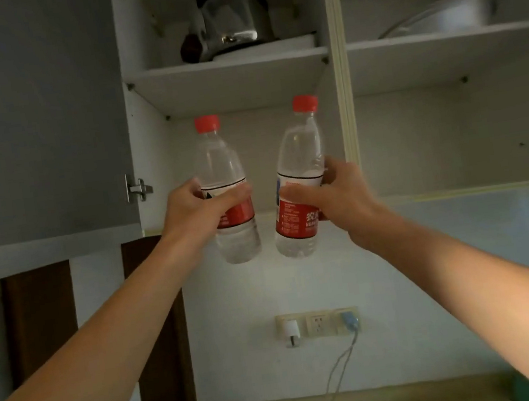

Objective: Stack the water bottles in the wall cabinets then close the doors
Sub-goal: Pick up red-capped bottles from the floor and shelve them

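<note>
I hold two clear water bottles with red caps and red labels up in front of the open wall cabinet (348,122). My left hand (195,211) grips the left bottle (220,159) around its label, nearly upright. My right hand (340,197) grips the right bottle (303,148) around its label, tilted slightly right at the top. Both bottle bases hang below the cabinet's bottom edge. The lower left compartment behind the bottles holds nothing that I can see. The grey left door (33,116) stands open.
On the upper left shelf sits a metal kettle (232,19) on a white tray. A white dish (453,12) lies on the upper right shelf. Below, wall sockets (318,323) with a plugged cable sit above a counter (383,400).
</note>
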Available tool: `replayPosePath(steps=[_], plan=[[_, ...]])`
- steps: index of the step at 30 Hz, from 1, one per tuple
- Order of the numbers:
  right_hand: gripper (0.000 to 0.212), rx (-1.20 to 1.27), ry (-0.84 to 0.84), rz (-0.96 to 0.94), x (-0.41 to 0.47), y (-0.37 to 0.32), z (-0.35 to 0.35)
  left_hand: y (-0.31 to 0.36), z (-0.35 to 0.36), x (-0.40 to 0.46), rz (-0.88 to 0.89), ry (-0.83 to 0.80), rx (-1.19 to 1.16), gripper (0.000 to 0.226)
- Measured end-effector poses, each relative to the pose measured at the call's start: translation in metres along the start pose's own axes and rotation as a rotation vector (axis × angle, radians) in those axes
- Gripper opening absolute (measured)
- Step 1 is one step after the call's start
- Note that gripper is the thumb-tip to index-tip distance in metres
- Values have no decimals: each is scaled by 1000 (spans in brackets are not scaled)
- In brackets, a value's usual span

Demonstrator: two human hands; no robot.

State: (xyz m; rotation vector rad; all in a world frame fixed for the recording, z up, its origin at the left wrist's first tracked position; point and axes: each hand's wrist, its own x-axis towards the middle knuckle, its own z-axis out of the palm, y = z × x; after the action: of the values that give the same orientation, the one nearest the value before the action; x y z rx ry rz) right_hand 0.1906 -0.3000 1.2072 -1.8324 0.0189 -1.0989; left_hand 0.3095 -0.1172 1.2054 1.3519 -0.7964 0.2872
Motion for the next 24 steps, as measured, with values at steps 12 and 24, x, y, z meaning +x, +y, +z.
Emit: replayPosePath(steps=[12, 24], plan=[[47, -15, 25, -9, 129, 28, 26, -29, 27, 134, 76, 39, 66, 54], [34, -157, -76, 41, 199, 75, 41, -99, 47, 206, -75, -171, -6, 61]])
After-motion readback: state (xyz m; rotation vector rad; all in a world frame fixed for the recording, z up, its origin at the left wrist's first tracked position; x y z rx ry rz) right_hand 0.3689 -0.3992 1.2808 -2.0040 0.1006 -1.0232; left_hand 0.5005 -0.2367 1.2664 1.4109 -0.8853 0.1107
